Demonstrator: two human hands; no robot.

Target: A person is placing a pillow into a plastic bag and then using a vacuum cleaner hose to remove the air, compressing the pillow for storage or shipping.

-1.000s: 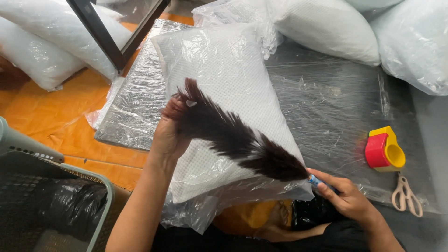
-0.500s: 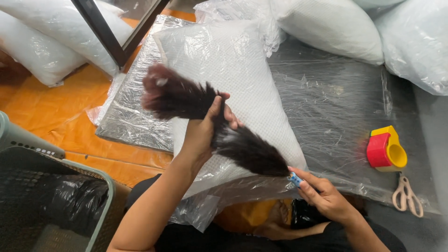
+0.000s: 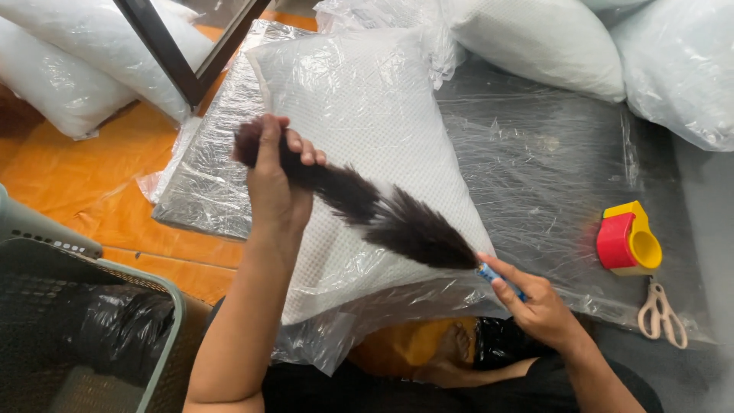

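A dark brown feather duster (image 3: 397, 222) stretches across a white pillow in clear plastic wrap (image 3: 367, 130). My left hand (image 3: 277, 183) is closed around the duster's feathered far end. My right hand (image 3: 535, 302) grips the duster's blue handle (image 3: 493, 275) at the pillow's near right corner. The pillow lies on a low surface covered with plastic film (image 3: 550, 168).
A red and yellow tape dispenser (image 3: 628, 241) and scissors (image 3: 661, 310) lie at the right. More wrapped pillows (image 3: 535, 38) sit behind. A grey-green basket (image 3: 84, 329) holding a black bag stands at the lower left, a dark frame (image 3: 191, 53) above it.
My left hand has slid along the feathers toward the duster's tip, bunching them. The right hand stays on the handle.
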